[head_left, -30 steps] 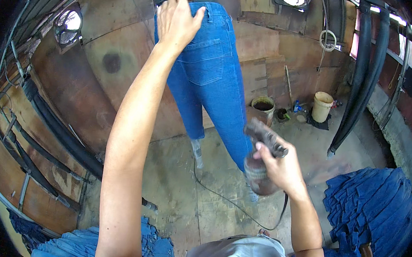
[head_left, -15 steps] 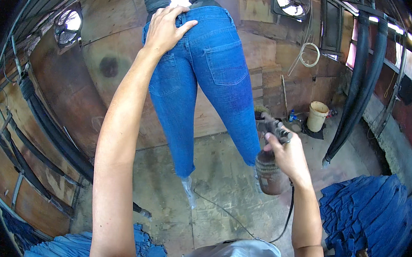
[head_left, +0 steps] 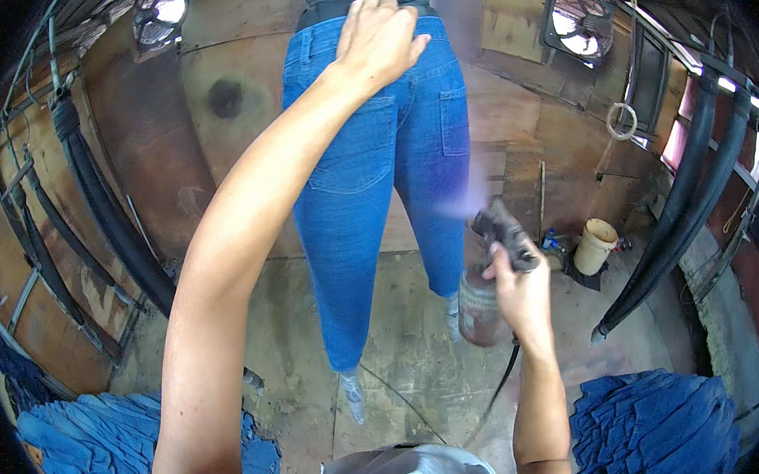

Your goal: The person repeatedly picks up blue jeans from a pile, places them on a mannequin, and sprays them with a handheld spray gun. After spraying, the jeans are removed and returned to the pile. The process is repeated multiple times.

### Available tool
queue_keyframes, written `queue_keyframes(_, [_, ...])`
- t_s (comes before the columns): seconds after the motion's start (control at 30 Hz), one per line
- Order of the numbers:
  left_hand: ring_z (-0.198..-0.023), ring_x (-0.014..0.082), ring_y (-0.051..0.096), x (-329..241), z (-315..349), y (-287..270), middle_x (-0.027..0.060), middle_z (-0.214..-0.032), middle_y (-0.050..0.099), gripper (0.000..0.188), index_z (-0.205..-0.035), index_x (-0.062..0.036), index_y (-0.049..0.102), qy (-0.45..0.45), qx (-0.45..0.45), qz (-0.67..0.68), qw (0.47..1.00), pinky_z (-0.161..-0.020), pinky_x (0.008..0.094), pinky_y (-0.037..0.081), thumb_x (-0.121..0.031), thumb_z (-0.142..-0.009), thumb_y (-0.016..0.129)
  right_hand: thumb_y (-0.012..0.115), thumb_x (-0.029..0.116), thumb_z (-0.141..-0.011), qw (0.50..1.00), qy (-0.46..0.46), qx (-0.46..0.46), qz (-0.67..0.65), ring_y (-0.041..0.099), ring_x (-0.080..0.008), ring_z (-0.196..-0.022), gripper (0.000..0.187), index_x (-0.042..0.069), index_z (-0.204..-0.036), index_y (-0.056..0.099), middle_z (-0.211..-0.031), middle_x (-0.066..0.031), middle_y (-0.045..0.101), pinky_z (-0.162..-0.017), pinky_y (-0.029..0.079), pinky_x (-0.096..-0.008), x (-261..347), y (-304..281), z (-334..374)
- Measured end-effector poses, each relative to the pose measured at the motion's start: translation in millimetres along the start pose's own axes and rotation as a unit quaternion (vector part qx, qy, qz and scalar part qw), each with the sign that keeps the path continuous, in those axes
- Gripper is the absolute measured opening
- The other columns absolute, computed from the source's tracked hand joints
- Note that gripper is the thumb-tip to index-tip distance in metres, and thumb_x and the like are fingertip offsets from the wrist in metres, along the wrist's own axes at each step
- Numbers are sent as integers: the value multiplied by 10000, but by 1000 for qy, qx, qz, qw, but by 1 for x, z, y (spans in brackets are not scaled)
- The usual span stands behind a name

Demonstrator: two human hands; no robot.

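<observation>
Jeans point(head_left: 344, 234) have turned, spray gun point(head_left: 508, 237) misting one leg point(head_left: 434, 233)

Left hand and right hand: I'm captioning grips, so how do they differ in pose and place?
The left hand lies open on the jeans at the waist, while the right hand curls around a spray gun. The left hand is higher in the picture; the right hand is lower, right of the jeans. Both hands are bare.
</observation>
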State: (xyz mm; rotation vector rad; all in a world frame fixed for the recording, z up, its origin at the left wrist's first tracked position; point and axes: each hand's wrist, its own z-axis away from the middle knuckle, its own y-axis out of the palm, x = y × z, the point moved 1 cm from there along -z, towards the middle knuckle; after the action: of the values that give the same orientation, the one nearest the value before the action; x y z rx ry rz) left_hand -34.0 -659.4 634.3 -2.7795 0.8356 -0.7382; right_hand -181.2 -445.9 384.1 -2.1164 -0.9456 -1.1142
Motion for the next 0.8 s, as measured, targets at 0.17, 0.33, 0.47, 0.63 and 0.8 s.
queue_keyframes(0.17, [-1044, 376, 671, 11, -22, -28, 227, -924, 735, 284, -906, -4, 762, 45, 34, 29, 998, -984, 502, 488, -285, -898, 714, 586, 31, -979, 982, 93, 60, 151, 665, -103, -710, 418, 29, -1396, 602, -1004, -72, 751, -710, 548, -282, -36, 16, -8])
queue_keyframes(0.33, [-991, 366, 620, 59, -62, -90, 156, -938, 666, 102, -871, -36, 726, 37, -342, -90, 935, -963, 463, 480, -68, -812, 649, 557, -7, -1003, 988, -73, 10, -134, 638, -79, -840, 498, 5, -1495, 484, -1207, -75, 702, -833, 528, -249, 19, 2, -28])
queue_keyframes(0.47, [-1009, 362, 617, 104, -62, -124, 164, -964, 652, 198, -1010, -49, 728, -16, -365, -198, 910, -920, 456, 491, -148, -838, 739, 574, 21, -1007, 986, -90, -31, -136, 615, -76, -779, 483, -6, -1482, 494, -1076, -56, 707, -782, 518, -247, 44, 0, -44])
queue_keyframes(0.63, [-908, 327, 647, 130, -58, -140, 138, -923, 655, 248, -985, -77, 751, 12, -259, -131, 957, -829, 423, 519, -226, -799, 818, 615, 89, -979, 999, -23, 28, -30, 637, -104, -718, 451, 61, -1427, 578, -880, -87, 711, -715, 528, -291, -11, 20, -57])
queue_keyframes(0.8, [-868, 332, 664, 131, -60, -149, 148, -879, 667, 232, -936, -71, 760, -30, -198, -102, 974, -790, 428, 529, -216, -772, 837, 631, 116, -941, 976, 127, 123, 127, 742, -253, -856, 425, 112, -1366, 637, -911, -202, 737, -830, 555, -378, -58, 30, -23])
